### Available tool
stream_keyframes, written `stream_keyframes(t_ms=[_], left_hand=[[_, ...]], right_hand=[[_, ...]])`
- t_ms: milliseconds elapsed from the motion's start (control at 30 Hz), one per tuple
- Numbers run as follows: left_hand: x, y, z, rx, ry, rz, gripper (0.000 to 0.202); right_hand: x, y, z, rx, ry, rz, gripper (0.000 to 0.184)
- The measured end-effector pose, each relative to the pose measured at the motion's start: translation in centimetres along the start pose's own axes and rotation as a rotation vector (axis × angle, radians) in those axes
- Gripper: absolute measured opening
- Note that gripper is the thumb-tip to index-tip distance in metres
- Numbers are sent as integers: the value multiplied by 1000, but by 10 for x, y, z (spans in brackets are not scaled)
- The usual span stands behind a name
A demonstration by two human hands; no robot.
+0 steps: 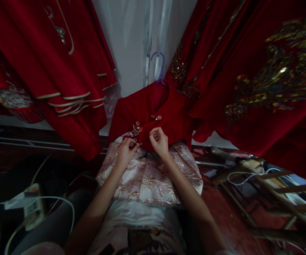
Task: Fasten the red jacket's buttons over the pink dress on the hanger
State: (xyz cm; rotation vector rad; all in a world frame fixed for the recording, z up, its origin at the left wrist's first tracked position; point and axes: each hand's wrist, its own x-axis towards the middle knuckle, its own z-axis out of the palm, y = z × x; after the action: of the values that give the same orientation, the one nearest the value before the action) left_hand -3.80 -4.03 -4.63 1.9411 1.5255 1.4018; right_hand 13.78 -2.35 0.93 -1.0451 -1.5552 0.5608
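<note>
A red jacket (124, 109) on a purple hanger (161, 67) lies across my lap over a shiny pinkish cloth (153, 184). Its front carries a silvery jewelled ornament (136, 129) and a smaller beaded clasp (156, 117) below the collar. My left hand (126, 152) is closed on the jacket's lower front edge, just beneath the larger ornament. To its right, my right hand (160, 141) is raised a little over the jacket with thumb and fingers pinched together. Whatever is between those fingertips is too small to make out.
Red garments with pale trim (73, 95) hang at the left, and sequinned red garments (248, 117) hang at the right. A power strip (34, 207) with white cables is at lower left. A wooden rack-like frame (259, 187) stands at lower right.
</note>
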Motion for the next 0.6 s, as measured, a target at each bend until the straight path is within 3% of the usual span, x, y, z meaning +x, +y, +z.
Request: stream_keyframes(t_ms=[433, 600], left_hand=[[-2, 3, 4, -242, 15, -100, 17], [17, 18, 6, -464, 89, -194, 27]], right_hand=[[0, 0, 0, 13, -2, -26, 6], [1, -1, -1, 6, 3, -26, 6]])
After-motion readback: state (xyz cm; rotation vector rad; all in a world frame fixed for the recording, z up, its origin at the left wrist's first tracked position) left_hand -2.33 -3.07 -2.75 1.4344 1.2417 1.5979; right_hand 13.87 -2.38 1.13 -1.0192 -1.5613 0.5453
